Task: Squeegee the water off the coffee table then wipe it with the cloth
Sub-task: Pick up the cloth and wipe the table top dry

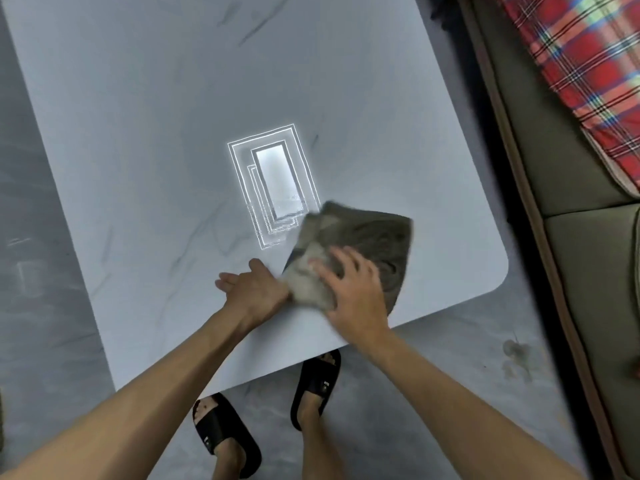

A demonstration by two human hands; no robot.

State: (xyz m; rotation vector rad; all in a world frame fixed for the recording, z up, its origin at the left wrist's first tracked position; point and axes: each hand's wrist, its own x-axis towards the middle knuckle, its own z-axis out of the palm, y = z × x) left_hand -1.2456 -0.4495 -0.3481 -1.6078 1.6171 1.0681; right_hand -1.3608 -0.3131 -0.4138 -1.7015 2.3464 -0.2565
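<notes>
While two hands work one grey cloth [360, 251] at the coffee table's [156, 133] five o'clock corner, right hand [356, 292] presses spread flat, left hand [254, 292] pinches its edge.

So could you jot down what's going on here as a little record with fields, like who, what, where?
Surface: pale marbled coffee table, with a ceiling light reflected in its middle
Cloth: grey-brown cloth, lying near the table's near right corner
Right hand: spread flat on top of the cloth
Left hand: at the cloth's left edge, grip unclear
Squeegee: not in view
Feet: black slides on the grey floor
Beside table: olive sofa with a red plaid blanket
</notes>
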